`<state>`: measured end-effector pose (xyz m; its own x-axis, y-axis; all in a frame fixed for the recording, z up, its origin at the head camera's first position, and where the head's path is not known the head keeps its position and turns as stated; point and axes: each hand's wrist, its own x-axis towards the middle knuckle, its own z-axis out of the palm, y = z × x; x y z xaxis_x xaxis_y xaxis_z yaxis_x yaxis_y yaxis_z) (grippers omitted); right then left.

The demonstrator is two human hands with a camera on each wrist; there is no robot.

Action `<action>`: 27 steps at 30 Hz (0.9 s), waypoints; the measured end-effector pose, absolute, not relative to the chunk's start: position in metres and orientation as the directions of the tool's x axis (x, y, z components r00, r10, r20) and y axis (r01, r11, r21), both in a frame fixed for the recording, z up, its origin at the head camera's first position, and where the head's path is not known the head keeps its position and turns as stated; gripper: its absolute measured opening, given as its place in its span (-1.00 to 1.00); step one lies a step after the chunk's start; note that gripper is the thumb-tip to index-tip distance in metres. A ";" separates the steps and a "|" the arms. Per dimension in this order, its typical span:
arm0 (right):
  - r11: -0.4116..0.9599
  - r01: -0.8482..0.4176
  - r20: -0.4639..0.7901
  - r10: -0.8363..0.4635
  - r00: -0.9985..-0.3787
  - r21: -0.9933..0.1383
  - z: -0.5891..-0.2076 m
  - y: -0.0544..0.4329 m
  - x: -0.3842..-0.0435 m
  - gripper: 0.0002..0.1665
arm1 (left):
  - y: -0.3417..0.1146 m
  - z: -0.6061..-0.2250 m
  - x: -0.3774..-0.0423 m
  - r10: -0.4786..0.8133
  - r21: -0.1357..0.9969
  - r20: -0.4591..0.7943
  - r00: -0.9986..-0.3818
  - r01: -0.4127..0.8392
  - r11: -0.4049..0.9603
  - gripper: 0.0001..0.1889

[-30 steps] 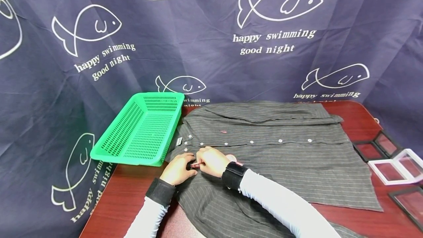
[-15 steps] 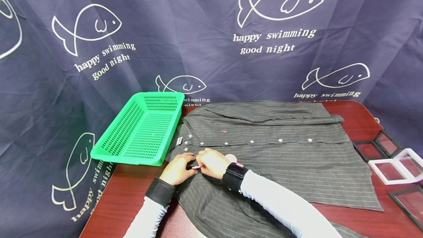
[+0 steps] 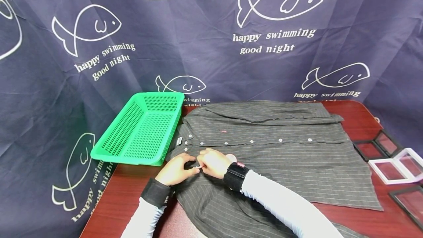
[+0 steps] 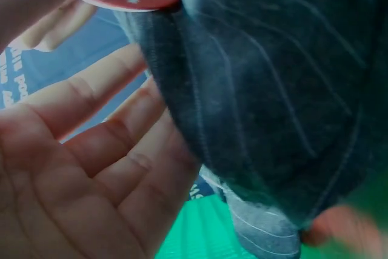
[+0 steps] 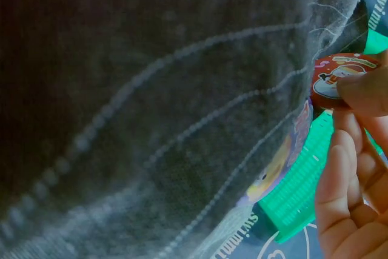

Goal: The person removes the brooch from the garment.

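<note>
A dark grey pinstriped shirt (image 3: 264,157) lies spread on the table. My right hand (image 3: 214,162) pinches a round red badge (image 5: 333,80) with a snowman print, its thumb over the face. The head view shows this badge only as a thin edge. At its other side my left hand (image 3: 176,168) holds the rim with the thumb; the other fingers, fairly straight, touch the cloth in the left wrist view. How far the badge is fastened to the cloth is hidden. A second round badge (image 3: 231,158), pale pink from above, sits on the shirt beside my right wrist.
A green plastic basket (image 3: 147,135) stands at the table's left, against the shirt's collar. Folded black frames (image 3: 380,146), a white frame (image 3: 396,168) and another dark frame (image 3: 408,201) lie at the right. A blue fish-print curtain (image 3: 211,47) hangs behind the table (image 3: 129,194).
The red badge has turned from showing some of its face to nearly edge-on and moved slightly right. My left wrist has dropped a little left; my right hand has shifted slightly right.
</note>
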<state>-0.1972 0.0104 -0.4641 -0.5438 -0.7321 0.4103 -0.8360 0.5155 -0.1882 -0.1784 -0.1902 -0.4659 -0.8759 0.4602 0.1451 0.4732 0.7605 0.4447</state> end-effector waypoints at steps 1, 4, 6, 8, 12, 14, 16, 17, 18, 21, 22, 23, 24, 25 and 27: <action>0.516 -0.835 0.408 -0.732 -0.545 -0.190 -0.464 0.011 -0.197 -0.71 | -0.190 -0.465 -0.178 0.456 0.447 0.144 -0.878 0.469 0.762 -0.63; 0.514 -0.837 0.409 -0.734 -0.542 -0.186 -0.465 0.012 -0.198 -0.71 | -0.189 -0.464 -0.176 0.450 0.453 0.142 -0.882 0.462 0.763 -0.66; 0.510 -0.841 0.412 -0.736 -0.537 -0.184 -0.466 0.012 -0.198 -0.71 | -0.188 -0.465 -0.176 0.447 0.458 0.137 -0.884 0.457 0.763 -0.69; 0.506 -0.843 0.414 -0.738 -0.533 -0.181 -0.468 0.012 -0.199 -0.71 | -0.188 -0.466 -0.176 0.443 0.462 0.130 -0.887 0.450 0.765 -0.71; 0.499 -0.843 0.400 -0.743 -0.536 -0.203 -0.469 0.012 -0.199 -0.73 | -0.188 -0.467 -0.176 0.432 0.464 0.118 -0.894 0.435 0.772 -0.72; 0.495 -0.838 0.381 -0.746 -0.546 -0.231 -0.468 0.013 -0.199 -0.76 | -0.188 -0.467 -0.176 0.432 0.467 0.118 -0.894 0.434 0.770 -0.72; 0.488 -0.830 0.360 -0.748 -0.557 -0.272 -0.467 0.015 -0.200 -0.80 | -0.189 -0.467 -0.176 0.435 0.468 0.122 -0.892 0.438 0.768 -0.71; 0.482 -0.827 0.353 -0.749 -0.561 -0.291 -0.466 0.016 -0.200 -0.82 | -0.189 -0.467 -0.176 0.437 0.467 0.123 -0.891 0.440 0.767 -0.70; 0.476 -0.823 0.347 -0.749 -0.564 -0.310 -0.464 0.017 -0.200 -0.84 | -0.190 -0.468 -0.177 0.439 0.464 0.126 -0.889 0.444 0.767 -0.69; 0.459 -0.815 0.337 -0.750 -0.569 -0.354 -0.460 0.019 -0.201 -0.87 | -0.191 -0.467 -0.177 0.446 0.460 0.129 -0.886 0.451 0.765 -0.67; 0.456 -0.813 0.336 -0.750 -0.570 -0.362 -0.458 0.019 -0.201 -0.87 | -0.191 -0.467 -0.177 0.449 0.458 0.129 -0.884 0.455 0.764 -0.67; 0.455 -0.813 0.334 -0.751 -0.570 -0.364 -0.457 0.020 -0.201 -0.87 | -0.191 -0.466 -0.177 0.452 0.461 0.129 -0.883 0.457 0.761 -0.66; 0.458 -0.810 0.330 -0.751 -0.573 -0.366 -0.457 0.020 -0.201 -0.87 | -0.191 -0.466 -0.176 0.457 0.463 0.130 -0.880 0.461 0.757 -0.66; 0.459 -0.810 0.326 -0.752 -0.573 -0.365 -0.456 0.020 -0.201 -0.87 | -0.191 -0.466 -0.176 0.463 0.461 0.133 -0.876 0.468 0.754 -0.66; 0.463 -0.809 0.321 -0.753 -0.574 -0.362 -0.457 0.020 -0.201 -0.87 | -0.191 -0.465 -0.176 0.476 0.453 0.139 -0.868 0.484 0.749 -0.66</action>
